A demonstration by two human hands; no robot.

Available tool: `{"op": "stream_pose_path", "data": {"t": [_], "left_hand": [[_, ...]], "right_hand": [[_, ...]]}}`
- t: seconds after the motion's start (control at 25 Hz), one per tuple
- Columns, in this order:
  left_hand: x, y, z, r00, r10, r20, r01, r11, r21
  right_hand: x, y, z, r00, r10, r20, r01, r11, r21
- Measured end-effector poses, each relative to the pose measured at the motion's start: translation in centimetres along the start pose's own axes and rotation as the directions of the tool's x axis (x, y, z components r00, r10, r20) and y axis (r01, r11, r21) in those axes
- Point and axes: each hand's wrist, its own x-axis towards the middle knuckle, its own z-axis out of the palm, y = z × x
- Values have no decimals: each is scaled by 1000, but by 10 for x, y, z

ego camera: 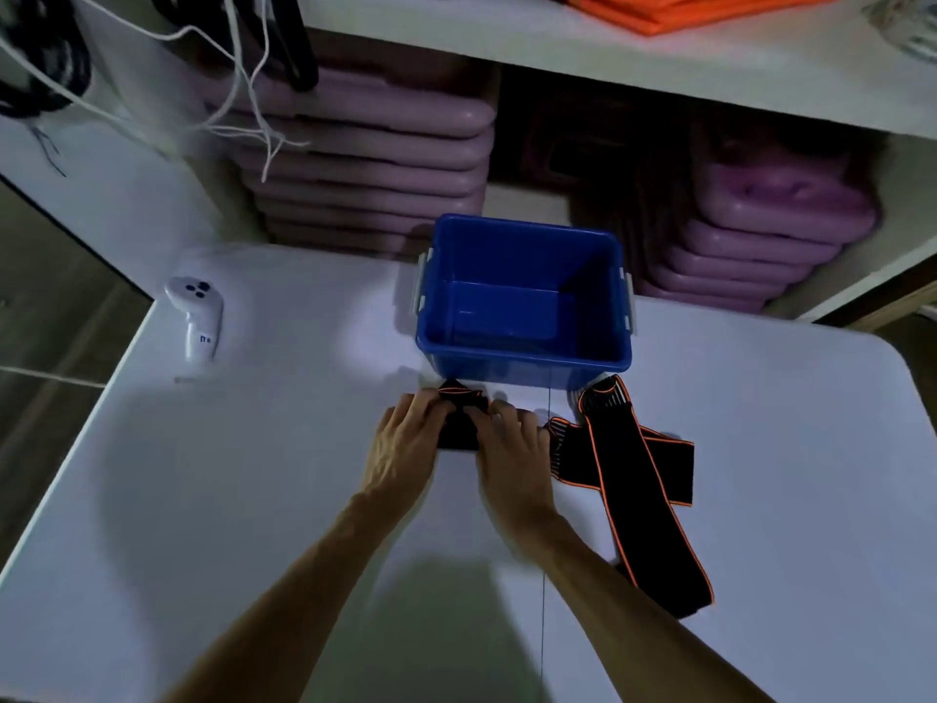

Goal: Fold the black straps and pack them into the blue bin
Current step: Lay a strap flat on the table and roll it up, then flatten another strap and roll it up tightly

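Both hands work one black strap (pixel 459 433) just in front of the blue bin (pixel 525 355), at about 12 o'clock from the person on the white bench (pixel 253 474): the left hand (pixel 400 446) and the right hand (pixel 509 443) press on it from either side, fingers (pixel 423 403) curled down and clamped on the folded bundle, which shows only as a small dark packet with an orange-edged corner poking up toward the bin. It looks like light, limp elastic webbing, soft enough to spring open if let go, so my judgement is that it should be pinched across the whole stack of layers, thumb under and fingers over, near the middle of the packet. Its short folded axis runs roughly 6 to 12 o'clock, toward the bin. At about 2 o'clock from the hands lie two more straps (pixel 639 479), unfolded and crossed; the longer one runs from about 11 to 5 o'clock, one end almost at the bin wall, the other crosses under it nearer 9 to 3. The bin looks empty. A white controller (pixel 195 317) rests at 10 o'clock, well apart
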Motion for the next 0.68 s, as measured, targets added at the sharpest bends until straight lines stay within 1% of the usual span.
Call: {"op": "stream_pose_path", "data": {"t": [0.12,0.28,0.48,0.68], "left_hand": [[2,-3,-4,1000,16,9,-16,1000,-15],[-7,-2,-8,999,28,-20,-29,998,-54],[-20,1,-7,999,40,-31,-40,999,1],[-25,14,-12,995,-26,-100,29,999,27]], "right_hand": [[1,-7,-1,999,31,10,-31,999,9],[-2,-12,-10,999,49,-17,-48,997,57],[-18,-4,-15,999,16,-32,-12,990,141],[-22,4,-30,1000,-10,9,7,962,274]]}}
